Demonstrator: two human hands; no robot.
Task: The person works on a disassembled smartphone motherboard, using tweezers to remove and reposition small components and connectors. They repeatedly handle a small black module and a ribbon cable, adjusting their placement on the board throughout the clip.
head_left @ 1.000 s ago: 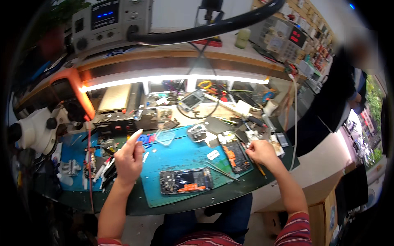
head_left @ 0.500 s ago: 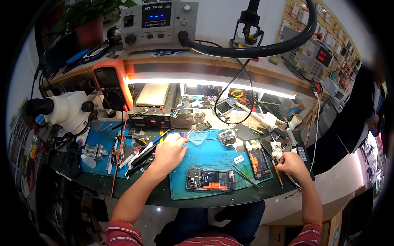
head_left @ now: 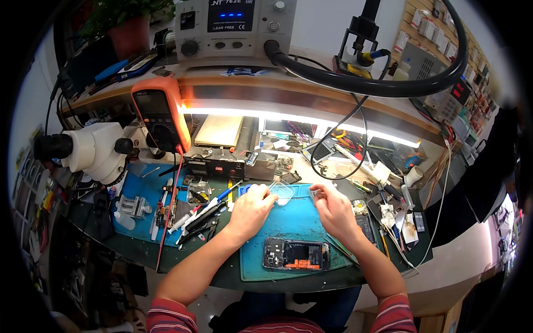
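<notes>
Clear plastic tray (head_left: 282, 192) at the far edge of the blue mat (head_left: 294, 222), pinched by left hand (head_left: 251, 209); half a second ago untouched. Right hand (head_left: 335, 211) moved onto the mat, fingers curled, grasp unclear. One opened phone (head_left: 296, 253) at the mat's near edge.

Left hand (head_left: 251, 206) touching clear plastic tray (head_left: 282, 192) at blue mat's (head_left: 288, 222) back edge; right hand (head_left: 336, 210) beside it, fingers pinched. Opened phone (head_left: 296, 254) at mat's front edge.
</notes>
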